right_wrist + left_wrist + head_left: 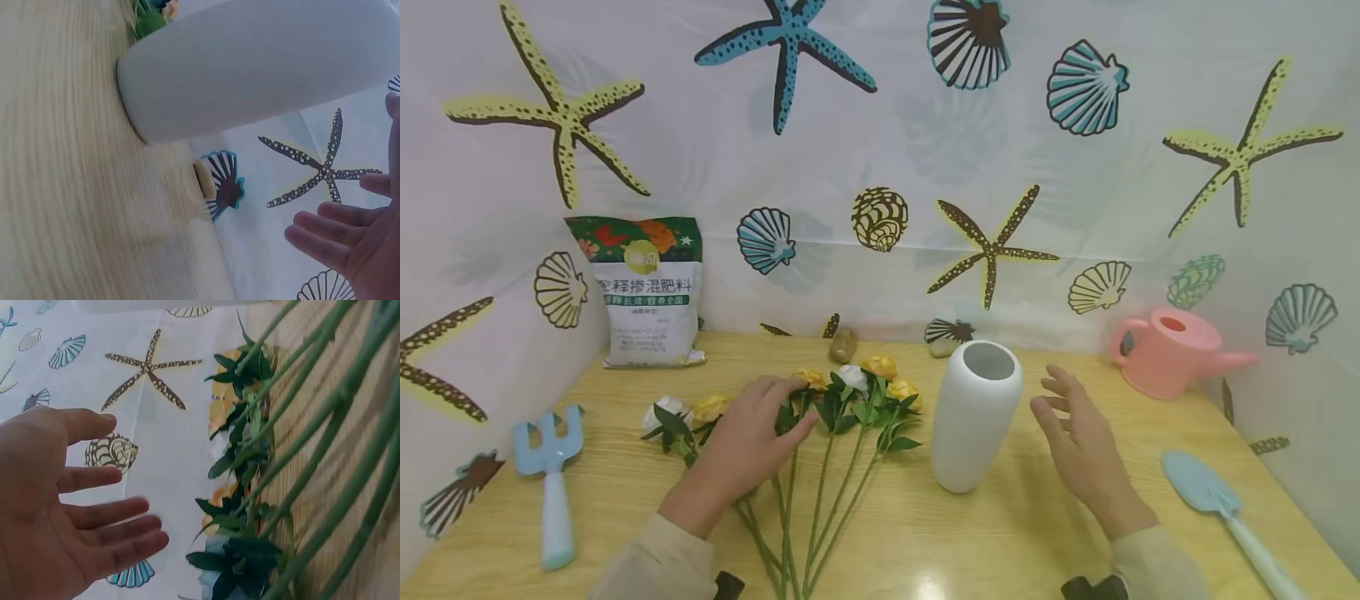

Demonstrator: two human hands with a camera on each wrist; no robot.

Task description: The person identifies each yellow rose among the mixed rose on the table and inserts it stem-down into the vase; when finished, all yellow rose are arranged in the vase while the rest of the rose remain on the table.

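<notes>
A white vase [973,425] stands upright on the wooden table, its mouth uncovered. To its right my right hand [1084,446] is held with fingers spread and relaxed, apart from the vase. Several artificial flowers with green stems [823,500] lie left of the vase, their yellow blooms [901,392] and white blooms [853,379] toward the back. Over these flowers hovers my left hand [748,437], hiding part of the stems and leaves. In the left wrist view its palm and loosely extended fingers [119,515] hold nothing, with the stems beside them.
A pale blue hand fork [553,483] lies at the left, and a pale blue trowel [1206,483] at the right. Toward the back stand a fertilizer bag [651,308] and a pink watering can [1172,354]. Small stones [843,345] sit near the patterned curtain.
</notes>
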